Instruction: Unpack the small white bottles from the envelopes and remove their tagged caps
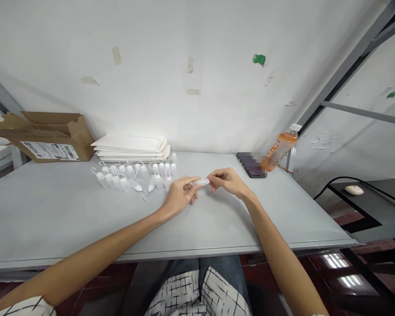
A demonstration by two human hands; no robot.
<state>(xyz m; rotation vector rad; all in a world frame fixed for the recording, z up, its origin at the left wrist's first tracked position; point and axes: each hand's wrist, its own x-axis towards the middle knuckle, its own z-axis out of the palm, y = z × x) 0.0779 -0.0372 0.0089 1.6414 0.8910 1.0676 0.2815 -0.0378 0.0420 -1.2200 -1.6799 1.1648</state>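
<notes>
Between my two hands, a small translucent white dropper bottle (200, 182) lies sideways just above the grey table (213, 224). My left hand (181, 193) is closed around its left end, thumb and fingers pinching it. At the right end, my right hand (227, 181) pinches the tip between thumb and fingers, which partly hide it. To the left of my left hand, several similar white dropper bottles (125, 184) with thin looped cap straps stand in rows, and a few of them lean or lie over.
Behind the bottles rests a stack of white envelopes (128, 147), with an opened cardboard box (55, 136) further left. At the back right are a dark phone (250, 164) and an orange drink bottle (281, 147). A white computer mouse (353, 190) sits on a separate surface at right.
</notes>
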